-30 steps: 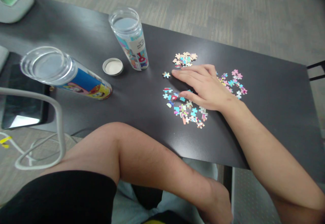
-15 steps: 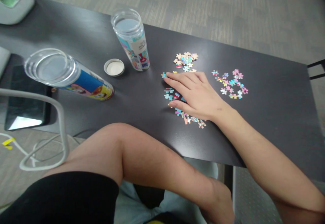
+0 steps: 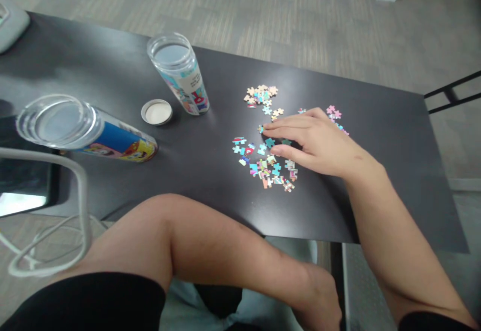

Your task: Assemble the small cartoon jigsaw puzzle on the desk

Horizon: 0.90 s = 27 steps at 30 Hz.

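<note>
My right hand (image 3: 315, 143) is over the jigsaw pieces on the dark table, palm down. Its fingers are stretched out and the thumb is apart from them. The fingertips touch a small jigsaw piece (image 3: 260, 129). In front of and below the thumb lie loose jigsaw pieces (image 3: 265, 168), mostly blue and multicoloured. Farther back is a heap of pieces (image 3: 262, 93), several showing their tan backs. Pink pieces (image 3: 333, 112) lie beyond my knuckles, partly hidden by the hand. My left arm crosses my lap; my left hand (image 3: 321, 298) hangs at the bottom, its fingers out of sight.
On the dark table (image 3: 210, 171) stand two clear cylindrical jars, one with a white label (image 3: 193, 83) and one with a blue label (image 3: 120, 138). A round lid (image 3: 157, 112) lies between them. A tablet (image 3: 26, 181) and a white cable tube (image 3: 80, 186) are at left.
My right hand has drawn back to the right, and the jigsaw piece at its fingertips has slid along with it. More of the nearer pieces now show. The camera view has shifted slightly.
</note>
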Tool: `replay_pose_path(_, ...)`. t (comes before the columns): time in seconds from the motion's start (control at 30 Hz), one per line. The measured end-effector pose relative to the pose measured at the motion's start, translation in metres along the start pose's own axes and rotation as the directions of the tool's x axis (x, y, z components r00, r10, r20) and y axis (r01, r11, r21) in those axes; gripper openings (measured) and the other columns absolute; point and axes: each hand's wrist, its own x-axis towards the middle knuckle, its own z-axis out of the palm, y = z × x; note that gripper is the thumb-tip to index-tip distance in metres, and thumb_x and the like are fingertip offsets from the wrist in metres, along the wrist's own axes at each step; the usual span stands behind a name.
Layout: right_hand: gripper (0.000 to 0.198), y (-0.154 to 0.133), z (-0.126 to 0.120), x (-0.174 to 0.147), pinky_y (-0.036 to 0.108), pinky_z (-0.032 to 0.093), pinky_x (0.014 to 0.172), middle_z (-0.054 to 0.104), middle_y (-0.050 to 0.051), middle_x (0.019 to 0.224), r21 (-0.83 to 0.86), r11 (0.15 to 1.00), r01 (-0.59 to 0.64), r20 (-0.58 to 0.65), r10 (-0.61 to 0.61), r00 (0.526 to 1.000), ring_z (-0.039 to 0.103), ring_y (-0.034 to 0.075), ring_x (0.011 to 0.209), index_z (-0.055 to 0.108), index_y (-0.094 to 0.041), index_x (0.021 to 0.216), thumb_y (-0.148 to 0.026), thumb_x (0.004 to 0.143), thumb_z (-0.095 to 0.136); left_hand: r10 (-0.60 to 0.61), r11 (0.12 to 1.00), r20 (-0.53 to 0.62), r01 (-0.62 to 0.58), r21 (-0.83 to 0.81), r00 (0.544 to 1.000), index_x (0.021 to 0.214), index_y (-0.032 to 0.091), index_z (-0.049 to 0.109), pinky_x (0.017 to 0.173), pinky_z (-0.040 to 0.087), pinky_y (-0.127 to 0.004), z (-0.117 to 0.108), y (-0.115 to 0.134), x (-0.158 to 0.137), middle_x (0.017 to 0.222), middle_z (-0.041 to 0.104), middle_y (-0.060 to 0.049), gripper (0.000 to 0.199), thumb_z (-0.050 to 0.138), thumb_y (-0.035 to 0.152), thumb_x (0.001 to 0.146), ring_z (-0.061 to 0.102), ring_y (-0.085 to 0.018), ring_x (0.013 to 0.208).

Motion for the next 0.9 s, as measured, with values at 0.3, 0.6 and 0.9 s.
replay_pose_path(0.3, 0.052, 0.031, -0.032, -0.022, 0.066, 0.067, 0.117, 0.095, 0.010, 0.157, -0.125, 0.988, -0.087, 0.010, 0.089, 0.996, 0.094, 0.044, 0.140, 0.100, -0.032, 0.144, -0.070, 0.130, 0.067, -0.073, 0.975, 0.042, 0.080, -0.208, 0.996, 0.038, 0.055, 0.062, 0.048, 0.025, -0.040, 0.003, 0.006, -0.014, 0.038, 0.011, 0.006, 0.060, 0.104, 0.084, 0.068, 0.003, -0.020, 0.037)
replay_pose_path(0.6, 0.055, 0.046, -0.030, -0.022, 0.073, 0.063, 0.122, 0.088, 0.016, 0.166, -0.177, 0.958, -0.225, -0.112, 0.208, 0.972, 0.083, 0.051, 0.152, 0.090, -0.035, 0.161, -0.072, 0.127, 0.069, -0.016, 0.972, 0.121, 0.044, -0.232, 0.993, 0.029, 0.040, 0.034, 0.040, 0.026, -0.043, -0.016, -0.005, -0.030, 0.033, -0.005, 0.006, 0.096, 0.108, 0.083, 0.074, -0.003, -0.022, 0.031)
replay_pose_path(0.9, 0.050, 0.058, 0.021, 0.004, 0.077, 0.055, 0.123, 0.082, 0.016, 0.164, -0.199, 0.935, -0.294, -0.302, 0.227, 0.926, 0.076, 0.048, 0.146, 0.083, -0.042, 0.171, -0.057, 0.131, 0.057, 0.040, 0.949, 0.199, 0.025, -0.314, 0.979, 0.067, 0.061, 0.087, 0.049, 0.031, -0.039, -0.024, -0.011, -0.029, 0.044, 0.049, 0.012, 0.028, 0.111, 0.060, 0.082, 0.012, -0.016, 0.031)
